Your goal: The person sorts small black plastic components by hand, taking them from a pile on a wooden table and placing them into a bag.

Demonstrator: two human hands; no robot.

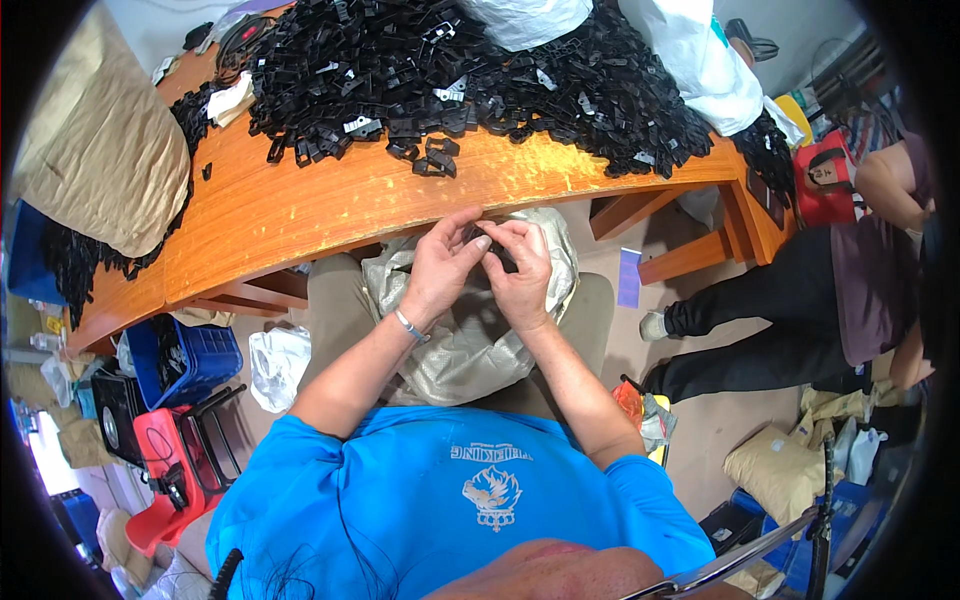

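My left hand (446, 262) and my right hand (521, 268) meet just below the table's front edge, over an opened white woven sack (470, 365) between my knees. The fingertips of both hands are pinched close together. What they hold, if anything, is small and mostly hidden by the fingers. Dark shapes show between the hands, and I cannot tell whether these are in the fingers or inside the sack. Beyond my hands, a large heap of small black plastic parts (360, 75) lies on the wooden table (290, 195), with a few loose parts (436, 160) near its front.
A brown paper sack (105, 140) stands at the left. Below it are a blue crate (185, 358) and a red chair (170, 470). White bags (695, 65) rest on the heap. At the right stands another person (800, 300), near a red bag (826, 180).
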